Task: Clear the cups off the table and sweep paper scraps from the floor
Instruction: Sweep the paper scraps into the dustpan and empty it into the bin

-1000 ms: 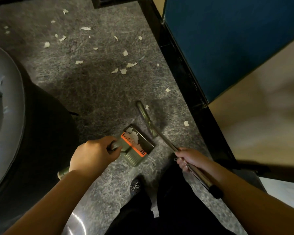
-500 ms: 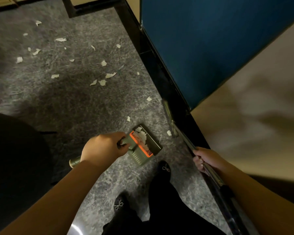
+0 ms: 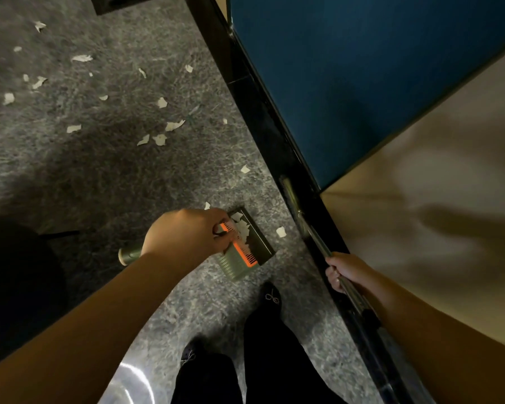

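My left hand grips the handle of a green dustpan with an orange comb strip; the pan stands on the grey floor and holds a few white paper scraps. My right hand grips the metal broom handle, which runs up along the black baseboard to the broom head. Loose paper scraps lie nearby: one just right of the pan, one further ahead, and several more scattered across the floor to the upper left. No cups are in view.
A black baseboard and blue wall panel run along the right, with a beige wall nearer. A dark rounded object fills the left edge. My feet in black shoes stand just behind the dustpan.
The broom has swung right from the open floor to lie against the baseboard. The view and my feet have moved forward; the dustpan stays on the floor in my left hand.
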Demonstrator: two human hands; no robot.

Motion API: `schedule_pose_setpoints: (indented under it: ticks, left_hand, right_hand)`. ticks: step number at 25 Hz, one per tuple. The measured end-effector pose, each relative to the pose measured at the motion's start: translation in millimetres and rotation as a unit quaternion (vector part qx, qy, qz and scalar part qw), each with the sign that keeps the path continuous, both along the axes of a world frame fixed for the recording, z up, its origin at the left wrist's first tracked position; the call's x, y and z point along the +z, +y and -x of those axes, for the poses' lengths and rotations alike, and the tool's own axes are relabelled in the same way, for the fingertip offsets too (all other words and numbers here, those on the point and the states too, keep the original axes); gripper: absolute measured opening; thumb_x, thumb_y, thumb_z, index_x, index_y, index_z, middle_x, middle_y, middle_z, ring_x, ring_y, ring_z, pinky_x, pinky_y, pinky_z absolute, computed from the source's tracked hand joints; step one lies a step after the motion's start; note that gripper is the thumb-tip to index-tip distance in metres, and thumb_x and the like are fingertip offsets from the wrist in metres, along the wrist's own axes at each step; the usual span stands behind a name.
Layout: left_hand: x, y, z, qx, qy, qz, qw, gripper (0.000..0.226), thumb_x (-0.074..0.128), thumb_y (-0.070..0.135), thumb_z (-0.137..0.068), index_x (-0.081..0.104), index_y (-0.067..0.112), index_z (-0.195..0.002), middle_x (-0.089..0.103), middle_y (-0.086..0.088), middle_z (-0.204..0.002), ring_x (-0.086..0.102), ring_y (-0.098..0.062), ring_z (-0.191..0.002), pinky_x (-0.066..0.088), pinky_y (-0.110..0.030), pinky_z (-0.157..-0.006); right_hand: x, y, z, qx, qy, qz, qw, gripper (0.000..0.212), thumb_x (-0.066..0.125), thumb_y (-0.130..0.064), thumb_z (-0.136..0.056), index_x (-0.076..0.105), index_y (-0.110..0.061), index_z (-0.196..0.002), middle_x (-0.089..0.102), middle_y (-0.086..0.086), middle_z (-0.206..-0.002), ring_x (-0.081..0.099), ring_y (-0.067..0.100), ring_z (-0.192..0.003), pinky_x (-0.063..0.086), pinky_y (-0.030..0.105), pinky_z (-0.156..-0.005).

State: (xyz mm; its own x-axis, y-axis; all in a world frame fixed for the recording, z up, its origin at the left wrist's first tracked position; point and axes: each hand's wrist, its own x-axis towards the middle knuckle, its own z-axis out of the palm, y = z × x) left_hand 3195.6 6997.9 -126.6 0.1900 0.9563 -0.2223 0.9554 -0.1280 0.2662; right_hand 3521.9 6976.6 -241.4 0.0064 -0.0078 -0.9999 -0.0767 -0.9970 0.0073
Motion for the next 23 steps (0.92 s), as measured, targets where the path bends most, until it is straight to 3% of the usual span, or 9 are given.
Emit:
schedule_pose_setpoints:
  ticks: [8,11,14,18,20,23]
  left_hand:
    - [-0.8,-8.3,-3.4,-0.022,-0.031,-0.060,0.997,0.024,0.070,0.048,-0.080,0.073,0.028,-0.092,0.065,0.004,-0.062,0.061,-0.025,-0.052,0.050,-0.029,-0.050]
    - [-0.3,-11.1,-1.4,-0.021,-0.025,-0.059,0.998,0.036,0.056,0.055,-0.081,0.073,0.024,-0.087,0.064,0.003,-0.060,0.060,-0.025,-0.050,0.050,-0.030,-0.049]
    - [2.9,-17.1,9.1,-0.026,-0.028,-0.060,0.998,0.019,0.077,0.039,-0.077,0.074,0.022,-0.086,0.061,0.003,-0.058,0.057,-0.023,-0.048,0.049,-0.029,-0.047]
    - [8.2,-36.9,25.9,-0.006,-0.039,-0.068,0.997,0.028,0.089,0.028,-0.065,0.077,0.019,-0.089,0.067,0.002,-0.060,0.061,-0.022,-0.048,0.039,-0.021,-0.046]
    - [11.3,-46.8,35.1,0.019,-0.046,-0.078,0.996,0.032,0.091,0.026,-0.061,0.077,0.019,-0.089,0.068,0.003,-0.061,0.062,-0.021,-0.047,0.037,-0.020,-0.044]
    - [17.6,-52.2,60.3,0.055,-0.058,-0.082,0.993,0.030,0.088,0.030,-0.066,0.076,0.021,-0.092,0.070,0.003,-0.066,0.065,-0.025,-0.053,0.047,-0.027,-0.045]
  right_hand:
    - [-1.4,12.9,28.6,-0.008,0.096,0.056,0.994,0.043,0.035,-0.028,-0.103,0.034,-0.015,-0.062,0.034,-0.004,-0.034,0.034,0.007,-0.022,0.026,0.011,-0.028]
    - [14.0,13.0,31.5,0.014,0.105,0.041,0.994,0.038,0.035,-0.027,-0.104,0.037,-0.016,-0.067,0.034,-0.004,-0.036,0.033,0.006,-0.022,0.026,0.013,-0.026]
    - [30.6,8.5,32.6,0.030,0.101,-0.007,0.994,0.026,0.036,-0.022,-0.104,0.042,-0.020,-0.079,0.034,-0.005,-0.041,0.032,0.004,-0.024,0.024,0.013,-0.026]
    - [49.5,13.0,30.9,0.037,0.090,-0.051,0.994,0.010,0.037,-0.022,-0.104,0.045,-0.022,-0.099,0.035,-0.004,-0.047,0.031,0.005,-0.027,0.025,0.012,-0.030]
    - [54.8,17.7,36.9,0.032,0.091,-0.056,0.994,0.013,0.037,-0.023,-0.104,0.046,-0.022,-0.095,0.036,-0.004,-0.046,0.032,0.005,-0.027,0.026,0.012,-0.030]
    - [60.3,24.7,57.9,0.003,0.080,-0.068,0.994,0.021,0.038,-0.025,-0.104,0.044,-0.021,-0.084,0.036,-0.004,-0.045,0.032,0.005,-0.026,0.027,0.012,-0.028]
